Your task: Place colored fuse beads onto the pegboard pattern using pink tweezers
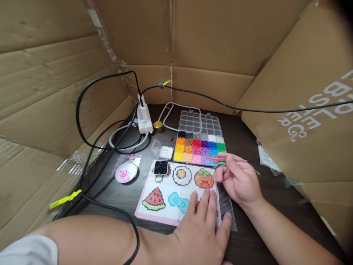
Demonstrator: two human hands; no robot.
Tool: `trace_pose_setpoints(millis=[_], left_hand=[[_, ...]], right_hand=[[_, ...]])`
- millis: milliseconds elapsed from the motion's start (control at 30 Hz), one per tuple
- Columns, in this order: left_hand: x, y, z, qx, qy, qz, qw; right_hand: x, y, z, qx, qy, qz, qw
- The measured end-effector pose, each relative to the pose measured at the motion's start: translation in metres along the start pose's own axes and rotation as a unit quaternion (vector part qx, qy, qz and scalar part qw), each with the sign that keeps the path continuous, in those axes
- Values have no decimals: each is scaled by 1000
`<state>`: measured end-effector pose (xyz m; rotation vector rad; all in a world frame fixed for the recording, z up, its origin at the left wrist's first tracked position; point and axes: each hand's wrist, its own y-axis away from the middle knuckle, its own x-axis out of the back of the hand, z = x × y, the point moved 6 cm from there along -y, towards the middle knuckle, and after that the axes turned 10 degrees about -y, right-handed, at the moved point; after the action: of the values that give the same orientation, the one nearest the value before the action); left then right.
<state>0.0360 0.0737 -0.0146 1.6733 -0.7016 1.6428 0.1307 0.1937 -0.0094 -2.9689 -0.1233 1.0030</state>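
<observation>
My left hand lies flat with fingers spread on the near right part of a pattern sheet showing a watermelon, an egg, an orange fruit and a blue shape. A clear pegboard lies under the hand. My right hand is closed on pink tweezers, whose tips point left over the near edge of the open bead box, filled with beads sorted by colour.
A small black-bead tray rests on the sheet's far left corner. A white dish of pink beads and a clear cup stand left. A white adapter and black cables cross the left. Cardboard walls surround the dark table.
</observation>
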Motion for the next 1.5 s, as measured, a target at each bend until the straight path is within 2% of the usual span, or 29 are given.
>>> trace_pose_setpoints(millis=[167, 467, 600, 767, 900, 1100, 1233, 1300, 1367, 1400, 1500], left_hand=[[0, 2, 1, 12, 14, 5, 1000], [-4, 5, 2, 29, 16, 51, 998], [2, 8, 4, 23, -9, 94, 995], [10, 10, 13, -54, -54, 145, 986], [15, 12, 19, -121, -63, 156, 978], [14, 9, 13, -103, -27, 100, 989], [19, 7, 12, -97, -13, 86, 991], [26, 8, 13, -127, -12, 94, 987], [34, 12, 17, -190, -15, 105, 976], [37, 14, 20, -225, -14, 104, 969], [41, 18, 22, -271, -10, 82, 959]], right_hand=[[-1, 1, 0, -11, -6, -2, 1000], [1, 0, 5, -56, -8, -15, 998], [1, 0, 6, -61, -13, -15, 998], [1, 0, 6, -61, 0, -18, 998], [1, 0, 5, -53, 8, -30, 998], [-1, -2, 1, -46, -16, -36, 998], [8, -12, -18, 5, -34, -28, 999], [16, -17, -31, 38, -36, -6, 999], [22, -20, -40, 55, -44, 17, 997], [24, -21, -43, 57, -50, 24, 997], [23, -20, -45, 45, -71, 23, 996]])
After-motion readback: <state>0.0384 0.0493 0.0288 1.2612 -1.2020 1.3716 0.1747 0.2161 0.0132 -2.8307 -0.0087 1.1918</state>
